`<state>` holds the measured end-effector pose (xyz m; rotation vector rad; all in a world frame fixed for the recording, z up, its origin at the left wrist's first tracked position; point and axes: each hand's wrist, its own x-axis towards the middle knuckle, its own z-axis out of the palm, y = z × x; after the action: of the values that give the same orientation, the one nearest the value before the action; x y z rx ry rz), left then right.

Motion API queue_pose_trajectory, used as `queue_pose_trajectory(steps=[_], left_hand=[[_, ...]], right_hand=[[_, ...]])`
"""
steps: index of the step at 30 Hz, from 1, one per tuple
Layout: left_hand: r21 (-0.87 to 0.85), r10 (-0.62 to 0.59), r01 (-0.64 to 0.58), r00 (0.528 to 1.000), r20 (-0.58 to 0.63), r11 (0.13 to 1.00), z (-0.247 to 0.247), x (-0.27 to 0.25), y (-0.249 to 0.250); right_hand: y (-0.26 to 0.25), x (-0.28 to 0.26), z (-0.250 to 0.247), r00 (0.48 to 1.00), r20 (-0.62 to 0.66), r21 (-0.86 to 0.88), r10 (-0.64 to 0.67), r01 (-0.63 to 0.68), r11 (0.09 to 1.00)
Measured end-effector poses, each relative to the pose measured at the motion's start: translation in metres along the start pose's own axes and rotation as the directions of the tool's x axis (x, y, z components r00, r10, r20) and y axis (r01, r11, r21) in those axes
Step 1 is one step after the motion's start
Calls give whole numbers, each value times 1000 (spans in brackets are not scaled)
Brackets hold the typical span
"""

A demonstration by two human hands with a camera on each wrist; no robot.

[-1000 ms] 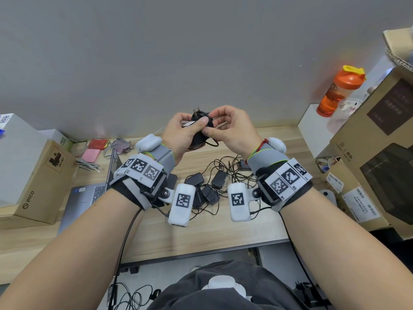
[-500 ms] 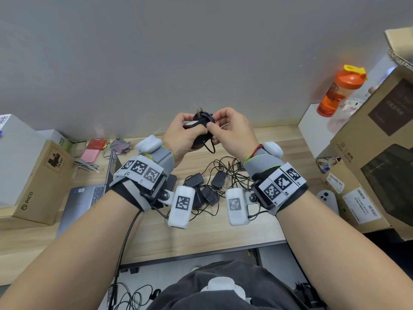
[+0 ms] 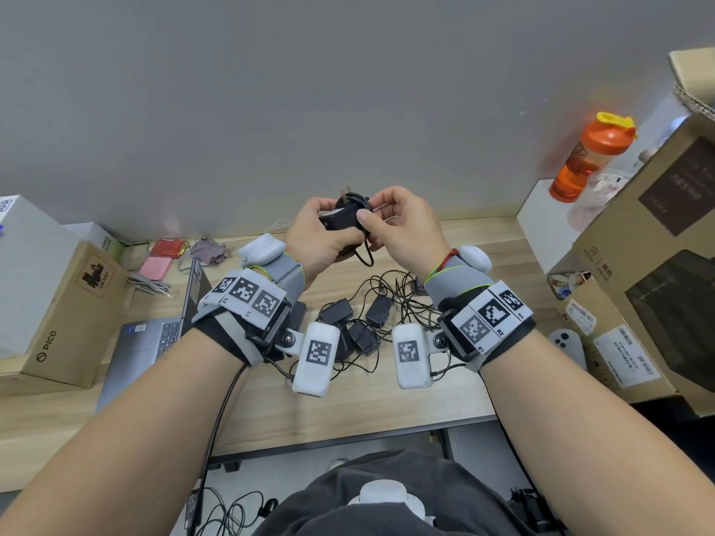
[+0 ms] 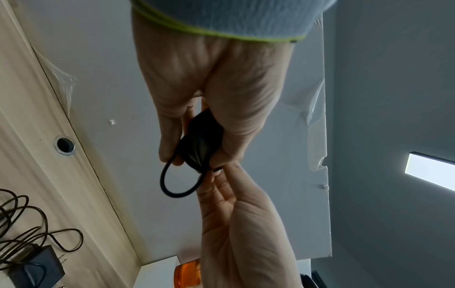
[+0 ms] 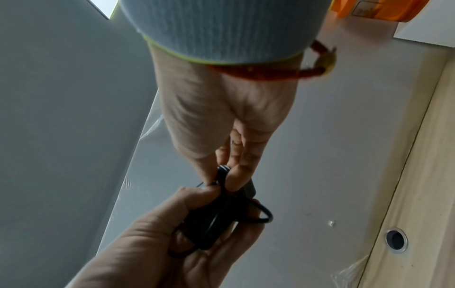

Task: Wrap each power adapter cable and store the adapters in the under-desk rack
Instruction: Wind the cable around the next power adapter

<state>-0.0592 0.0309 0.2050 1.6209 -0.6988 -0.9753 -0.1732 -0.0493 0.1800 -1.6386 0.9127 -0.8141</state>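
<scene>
Left hand (image 3: 317, 241) grips a black adapter (image 3: 344, 220); right hand (image 3: 402, 234) pinches, seemingly, its cable end (image 5: 222, 169).

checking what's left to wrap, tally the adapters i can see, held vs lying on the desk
adapter held by left hand and right hand: 1
adapters lying on the desk: 3 plain, more may be hidden
total: 4

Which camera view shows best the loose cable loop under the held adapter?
The left wrist view: the cable loop hangs clear against the wall. In the right wrist view it is partly hidden behind the left hand; in the head view it looks small.
</scene>
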Motion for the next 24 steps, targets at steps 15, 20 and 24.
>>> queue_pose_trajectory(steps=[15, 20, 24], left_hand=[[48, 78, -77, 997, -21, 996, 0, 5, 3], [-39, 5, -6, 999, -37, 999, -3, 7, 2], [3, 2, -2, 1000, 15, 1000, -6, 10, 2]], right_hand=[[5, 2, -2, 1000, 1, 55, -4, 4, 998], [0, 0, -7, 995, 98, 82, -19, 11, 997], [0, 1, -10, 996, 84, 36, -29, 26, 999]])
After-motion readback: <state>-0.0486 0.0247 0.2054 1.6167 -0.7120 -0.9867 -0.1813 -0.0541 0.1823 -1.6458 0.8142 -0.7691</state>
